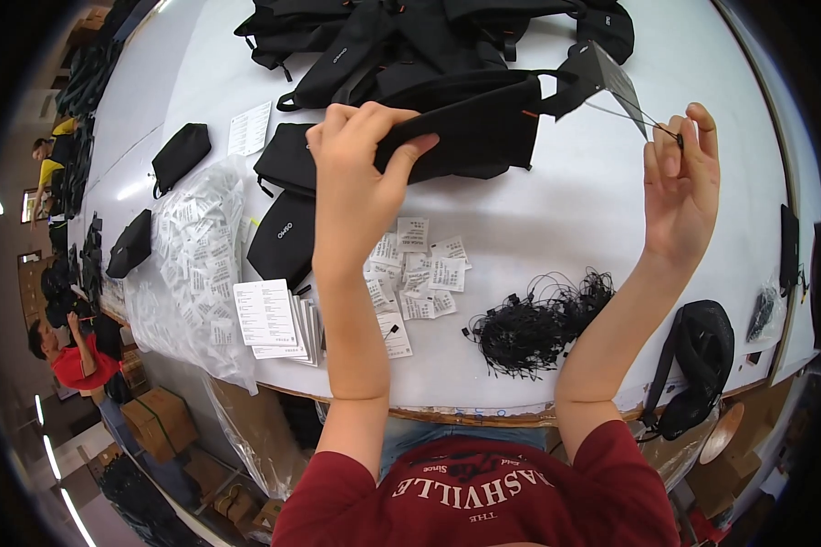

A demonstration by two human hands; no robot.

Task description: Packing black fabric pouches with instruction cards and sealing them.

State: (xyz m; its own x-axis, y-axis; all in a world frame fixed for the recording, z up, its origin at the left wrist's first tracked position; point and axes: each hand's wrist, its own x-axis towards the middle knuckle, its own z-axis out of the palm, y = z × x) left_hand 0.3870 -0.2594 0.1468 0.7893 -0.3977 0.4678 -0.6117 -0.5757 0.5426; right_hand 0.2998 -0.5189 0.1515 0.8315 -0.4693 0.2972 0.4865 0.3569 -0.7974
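My left hand (363, 150) is closed on one end of a black fabric pouch (479, 123), its fingers over the top edge and its thumb below. The pouch is raised over the table, and a loop strap sticks out at its right end. A dark hang tag (600, 77) hangs at that strap. From the tag a thin black string (631, 114) runs to my right hand (682, 169), which pinches the string's small black end between thumb and fingers. Under my hands lie a tangled heap of black tag strings (540, 328) and several small white printed packets (417, 273).
More black pouches (429, 41) are heaped at the far side. A plastic bag of white packets (192, 246) and a stack of printed cards (269, 319) sit on the left. A black mesh item (698, 360) lies at the right edge. Other people (82, 360) work far left.
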